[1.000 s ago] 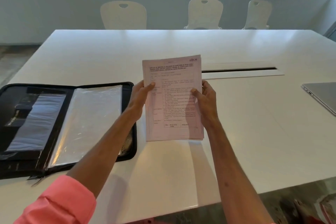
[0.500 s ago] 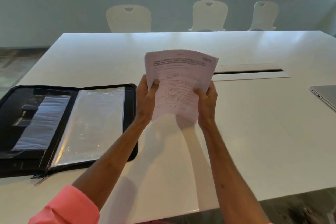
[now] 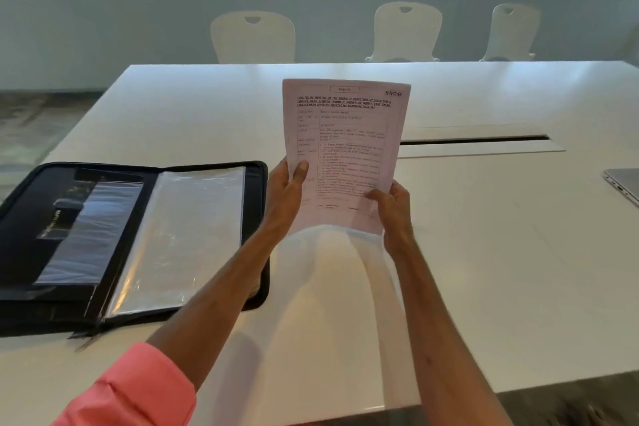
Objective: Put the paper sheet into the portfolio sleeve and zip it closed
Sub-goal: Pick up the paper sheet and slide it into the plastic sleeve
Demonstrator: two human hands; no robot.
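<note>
Paper sheet: the paper sheet (image 3: 344, 149) is held upright in the air above the table, printed side toward the camera, pinched at its lower part between both hands; its bottom edge curls slightly toward the person.
Print: a boxed heading at the top, the word "slice" at the top corner on the right hand's side, underlined lines and a table of rows below; the small text is too blurred to read.
Left hand: the left hand (image 3: 285, 195) is clamped on the sheet's edge, thumb on the printed face, the other fingers behind it.
Right hand: the right hand (image 3: 392, 207) grips the opposite lower edge, thumb laid across the front, the other fingers behind.
Portfolio: the portfolio (image 3: 131, 239) lies open and flat on the table, just outside the left hand, with the left forearm crossing over its near corner.
Sleeve: a clear plastic sleeve (image 3: 183, 235) covers the half nearer the left hand.
Zip: the zip runs around the open black border, undone.
Sleeve cuff: a pink cuff (image 3: 138, 391) shows on the left arm.
Table: the white table (image 3: 484, 252) has a long slot beyond the right hand.
Laptop: a closed grey laptop (image 3: 622, 181) lies well outside the right hand, at the picture's edge.
Chairs: 3 white chairs (image 3: 406, 31) stand at the far side, beyond both hands.
</note>
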